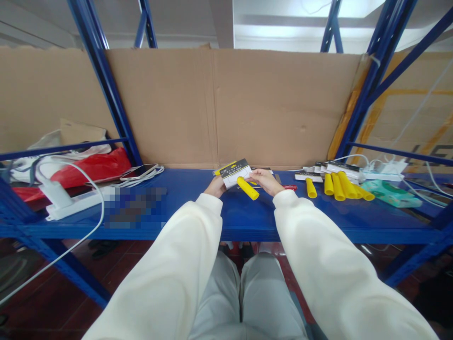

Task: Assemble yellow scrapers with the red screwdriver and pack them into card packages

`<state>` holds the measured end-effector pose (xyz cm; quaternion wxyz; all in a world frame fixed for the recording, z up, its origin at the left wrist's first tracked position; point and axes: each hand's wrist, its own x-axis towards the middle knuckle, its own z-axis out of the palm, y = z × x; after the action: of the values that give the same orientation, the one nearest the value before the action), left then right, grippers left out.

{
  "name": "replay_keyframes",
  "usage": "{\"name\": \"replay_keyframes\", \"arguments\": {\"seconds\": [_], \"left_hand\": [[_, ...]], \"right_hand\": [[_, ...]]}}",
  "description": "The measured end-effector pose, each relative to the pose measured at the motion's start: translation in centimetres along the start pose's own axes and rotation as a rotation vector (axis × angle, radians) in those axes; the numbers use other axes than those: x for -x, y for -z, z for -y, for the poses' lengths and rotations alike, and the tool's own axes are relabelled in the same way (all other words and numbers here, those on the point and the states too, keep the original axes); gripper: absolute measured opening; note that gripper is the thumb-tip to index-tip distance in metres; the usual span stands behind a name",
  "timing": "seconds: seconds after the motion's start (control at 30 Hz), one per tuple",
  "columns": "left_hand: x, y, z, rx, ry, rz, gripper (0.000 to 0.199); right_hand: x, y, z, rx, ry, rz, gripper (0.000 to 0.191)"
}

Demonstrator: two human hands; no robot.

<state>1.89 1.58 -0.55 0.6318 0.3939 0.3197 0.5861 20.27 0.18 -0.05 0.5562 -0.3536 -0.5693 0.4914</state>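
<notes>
Both hands hold a yellow-handled tool (248, 188) over the middle of the blue shelf. Its head sits inside a black-and-white card sleeve (235, 173), so I cannot tell its exact kind. The yellow handle points toward me and to the right. My left hand (214, 187) is closed on the left edge of the sleeve, most of its fingers hidden. On the opposite edge, my right hand (266, 180) pinches the card near the handle. Another yellow piece (225, 168) shows partly behind the sleeve. A thin red object (290, 187) lies just beyond my right hand.
Several similar yellow-handled tools (339, 186) with card sleeves lie to the right, beside a green packet (392, 193). At left are a white power strip (76, 203), a phone (141, 171), cables and a red bag (95, 167). Cardboard (276, 104) stands behind, between blue posts.
</notes>
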Motion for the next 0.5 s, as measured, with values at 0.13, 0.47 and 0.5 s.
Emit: {"name": "replay_keyframes", "arguments": {"seconds": [0.13,0.47,0.5], "left_hand": [[-0.33,0.34,-0.01,-0.081,-0.008,-0.033,0.029],[-0.63,0.58,-0.49,-0.165,0.02,-0.002,0.009],[-0.43,0.42,-0.61,-0.165,0.027,0.003,0.013]], "right_hand": [[0.08,-0.06,0.06,0.014,-0.007,-0.018,0.02],[-0.21,-0.11,-0.02,-0.009,0.056,-0.095,0.023],[-0.26,-0.1,-0.05,-0.011,0.061,-0.099,0.024]]}}
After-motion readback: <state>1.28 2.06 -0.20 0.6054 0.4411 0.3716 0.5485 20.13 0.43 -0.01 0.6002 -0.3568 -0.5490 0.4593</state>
